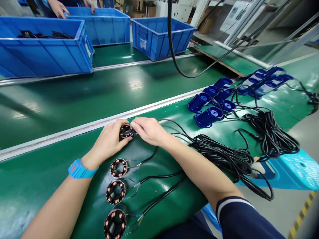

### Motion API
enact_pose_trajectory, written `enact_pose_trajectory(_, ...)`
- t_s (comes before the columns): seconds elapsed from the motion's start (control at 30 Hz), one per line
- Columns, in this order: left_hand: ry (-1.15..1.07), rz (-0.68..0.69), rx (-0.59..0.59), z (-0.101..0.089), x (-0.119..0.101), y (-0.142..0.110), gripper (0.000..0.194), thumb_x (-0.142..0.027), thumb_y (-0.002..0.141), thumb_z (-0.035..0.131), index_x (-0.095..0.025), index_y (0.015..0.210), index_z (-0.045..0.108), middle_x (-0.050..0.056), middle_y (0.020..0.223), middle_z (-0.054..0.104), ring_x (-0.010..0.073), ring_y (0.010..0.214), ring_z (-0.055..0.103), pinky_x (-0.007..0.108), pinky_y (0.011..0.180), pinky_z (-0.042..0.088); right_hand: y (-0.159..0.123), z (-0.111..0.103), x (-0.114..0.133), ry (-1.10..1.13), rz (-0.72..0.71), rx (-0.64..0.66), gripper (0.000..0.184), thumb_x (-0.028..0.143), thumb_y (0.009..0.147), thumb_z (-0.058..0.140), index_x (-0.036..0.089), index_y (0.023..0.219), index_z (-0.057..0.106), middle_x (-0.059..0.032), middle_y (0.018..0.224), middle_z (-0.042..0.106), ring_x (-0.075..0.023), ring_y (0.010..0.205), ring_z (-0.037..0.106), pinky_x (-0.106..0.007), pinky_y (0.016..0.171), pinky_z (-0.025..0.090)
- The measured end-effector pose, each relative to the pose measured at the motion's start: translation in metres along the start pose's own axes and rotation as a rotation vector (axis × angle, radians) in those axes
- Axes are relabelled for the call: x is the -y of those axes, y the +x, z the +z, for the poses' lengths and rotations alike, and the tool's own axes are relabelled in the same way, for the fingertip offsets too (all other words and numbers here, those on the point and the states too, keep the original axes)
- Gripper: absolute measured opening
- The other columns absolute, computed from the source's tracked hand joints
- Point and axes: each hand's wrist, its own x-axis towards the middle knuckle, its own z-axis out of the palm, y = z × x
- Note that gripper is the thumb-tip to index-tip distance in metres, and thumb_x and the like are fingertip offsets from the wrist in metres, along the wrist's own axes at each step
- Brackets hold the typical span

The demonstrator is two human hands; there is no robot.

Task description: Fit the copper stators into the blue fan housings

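My left hand (107, 141) grips a motor stator (127, 136), a small ring with copper windings, between thumb and fingers, just above the green bench. Close against its right side is my right hand (151, 131), fingers pinched together; what they hold is hidden. Thin wires show below those fingertips. Three more stators lie in a column toward me: a far one (113, 170), a middle one (109, 192) and a near one (107, 224). Each has thin coloured leads joined to a black cable (159, 176) running right, under my right forearm.
Coiled black cables (221, 154) and several blue plastic housings (210, 116) lie on the right. A black cable loop (183, 74) hangs over the bench. Blue crates (45, 56) line the back, where another person's hands (58, 8) touch one. A blue stool (296, 169) stands at lower right.
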Motion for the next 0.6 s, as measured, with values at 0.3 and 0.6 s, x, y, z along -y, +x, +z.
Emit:
enact_pose_trajectory(0.3,0.363,0.007,-0.083,-0.026,0.003,-0.025,0.063,-0.035,0.083,0.075,-0.020,0.134,0.041,0.008,0.105,0.070,0.0328,0.099,0.061,0.041,0.078,0.036,-0.003,0.021,-0.005,0.733,0.408,0.235,0.006,0.020,0.089,0.066,0.015,0.090,0.065,-0.0001,0.087,0.067,-0.0123,0.083,0.060,-0.026,0.084,0.043)
enact_pose_trajectory(0.6,0.051,-0.008,0.084,-0.012,-0.001,-0.022,0.078,-0.040,0.076,0.084,-0.021,0.134,0.035,0.007,0.108,0.070,0.0299,0.105,0.065,0.040,0.087,0.040,-0.003,0.016,0.001,1.077,0.728,0.254,0.007,0.020,0.092,0.055,0.016,0.086,0.058,-0.0025,0.070,0.069,-0.0095,0.063,0.058,-0.020,0.052,0.023)
